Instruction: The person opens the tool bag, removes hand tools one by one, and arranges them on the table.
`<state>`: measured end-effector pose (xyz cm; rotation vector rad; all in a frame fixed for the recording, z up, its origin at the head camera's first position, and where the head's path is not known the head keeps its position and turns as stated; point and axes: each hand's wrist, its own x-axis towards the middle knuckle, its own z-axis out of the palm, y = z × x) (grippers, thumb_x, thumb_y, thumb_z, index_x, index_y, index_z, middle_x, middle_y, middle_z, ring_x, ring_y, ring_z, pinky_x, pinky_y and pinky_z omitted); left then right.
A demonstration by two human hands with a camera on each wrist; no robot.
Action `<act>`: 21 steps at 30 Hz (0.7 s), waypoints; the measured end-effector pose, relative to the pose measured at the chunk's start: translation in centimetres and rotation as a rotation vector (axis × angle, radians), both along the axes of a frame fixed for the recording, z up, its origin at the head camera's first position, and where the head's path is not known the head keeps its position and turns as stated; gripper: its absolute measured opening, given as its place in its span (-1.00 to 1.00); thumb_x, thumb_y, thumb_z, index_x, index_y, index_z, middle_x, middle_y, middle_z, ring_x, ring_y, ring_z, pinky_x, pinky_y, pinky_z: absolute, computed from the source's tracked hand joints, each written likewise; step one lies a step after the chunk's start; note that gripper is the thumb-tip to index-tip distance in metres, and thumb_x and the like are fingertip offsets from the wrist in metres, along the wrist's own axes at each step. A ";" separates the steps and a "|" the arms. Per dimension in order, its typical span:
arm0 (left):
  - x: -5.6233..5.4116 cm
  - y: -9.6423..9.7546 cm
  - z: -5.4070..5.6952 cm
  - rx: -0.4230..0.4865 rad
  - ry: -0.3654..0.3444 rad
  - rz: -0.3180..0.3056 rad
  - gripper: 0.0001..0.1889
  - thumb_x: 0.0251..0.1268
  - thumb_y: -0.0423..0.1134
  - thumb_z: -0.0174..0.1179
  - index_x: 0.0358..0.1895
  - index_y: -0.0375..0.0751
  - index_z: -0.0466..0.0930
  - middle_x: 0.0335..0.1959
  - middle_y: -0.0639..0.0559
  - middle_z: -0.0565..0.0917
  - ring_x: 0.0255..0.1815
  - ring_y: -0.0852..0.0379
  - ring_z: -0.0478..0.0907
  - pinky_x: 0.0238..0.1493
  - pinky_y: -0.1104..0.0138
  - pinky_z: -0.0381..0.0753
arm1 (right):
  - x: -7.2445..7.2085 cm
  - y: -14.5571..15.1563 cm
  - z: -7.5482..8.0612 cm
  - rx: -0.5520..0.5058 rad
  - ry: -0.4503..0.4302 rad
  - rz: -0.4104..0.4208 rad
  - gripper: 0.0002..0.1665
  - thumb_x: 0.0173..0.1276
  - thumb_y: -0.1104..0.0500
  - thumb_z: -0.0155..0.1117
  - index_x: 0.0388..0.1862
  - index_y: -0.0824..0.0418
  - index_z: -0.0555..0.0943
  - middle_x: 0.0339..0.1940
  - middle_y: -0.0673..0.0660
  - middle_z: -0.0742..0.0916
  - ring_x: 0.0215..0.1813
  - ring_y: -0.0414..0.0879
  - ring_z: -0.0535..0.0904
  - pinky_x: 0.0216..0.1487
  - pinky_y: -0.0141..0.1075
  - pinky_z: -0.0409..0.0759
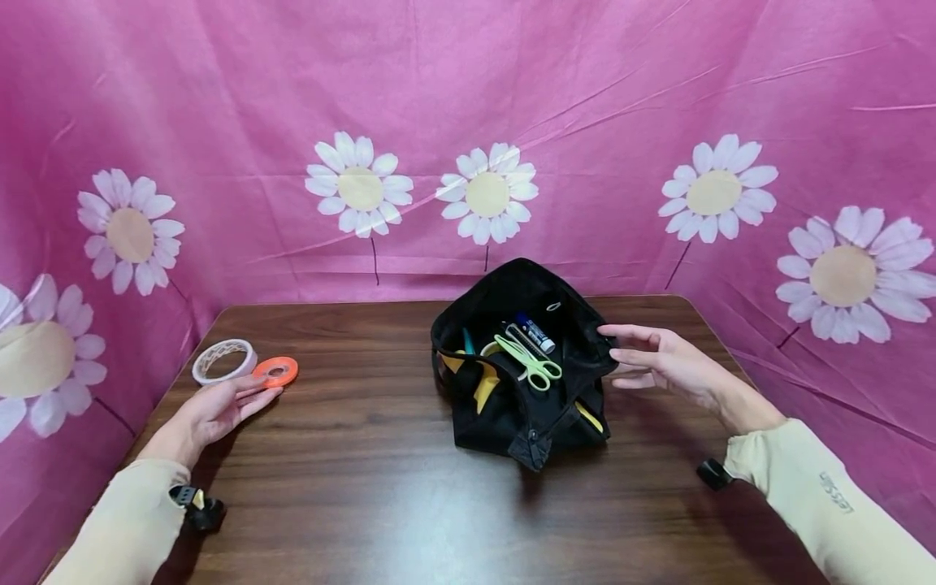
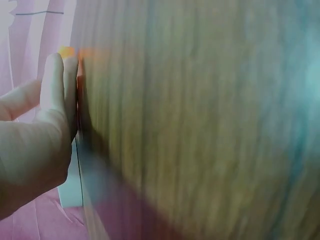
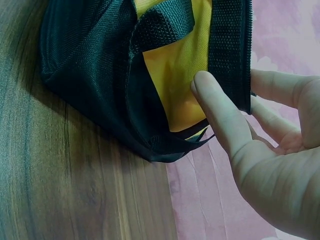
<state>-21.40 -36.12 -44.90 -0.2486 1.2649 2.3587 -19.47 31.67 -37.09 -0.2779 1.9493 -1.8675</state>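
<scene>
My left hand (image 1: 219, 409) is loosely extended, its fingers touching the orange tape roll (image 1: 288, 372) at two o'clock without closing round it; the white tape roll (image 1: 200, 368) sits at twelve. My right hand (image 1: 661, 361) is parted at the side edge of the black bag (image 1: 483, 426), which lies at nine o'clock from it, thumb and fingers well apart. From my head I see into the bag: green scissors (image 1: 521, 354) and a blue-and-white stick (image 1: 537, 335). Only my right wrist gives the broad yellow panel (image 3: 177, 75) under my thumb and the zipper (image 3: 249, 40) along the rim. The table (image 1: 351, 455) leaves a wide stretch of wood between orange roll and bag; its left edge runs just beyond the white roll, its far edge close behind the bag. My left wrist shows the orange roll as a mere blur, some right fingertips are hidden behind the rim, and the bag's floor is hard to make out.
</scene>
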 end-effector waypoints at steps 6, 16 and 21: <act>0.2 -0.9 -0.3 0.057 0.026 -0.001 -0.60 0.54 -0.62 -0.15 -0.14 -0.22 0.70 -0.14 -0.11 0.75 -0.10 0.03 0.74 0.14 0.27 0.64 | 0.0 0.0 -0.1 -0.007 0.005 0.015 -0.38 0.56 0.33 0.16 0.53 0.31 0.28 0.25 0.11 0.65 0.14 -0.08 0.66 0.10 0.06 0.65; 0.1 -1.6 -0.1 -0.077 -0.075 -0.038 -0.65 0.68 -0.36 -0.21 -0.19 -0.13 0.62 -0.23 -0.25 0.76 -0.16 -0.03 0.76 0.08 0.25 0.69 | -0.1 -0.3 -0.1 -0.019 0.003 0.016 -0.38 0.56 0.34 0.14 0.53 0.34 0.26 0.25 0.18 0.67 0.11 0.02 0.69 0.09 0.03 0.67; 0.0 -1.5 -0.2 -0.043 -0.085 -0.028 -0.65 0.68 -0.34 -0.21 -0.18 -0.12 0.62 -0.22 -0.27 0.76 -0.15 -0.06 0.76 0.08 0.23 0.68 | -0.2 -0.1 -0.2 -0.017 0.000 0.025 -0.36 0.56 0.33 0.14 0.55 0.35 0.24 0.27 0.17 0.66 0.13 0.01 0.68 0.10 0.04 0.66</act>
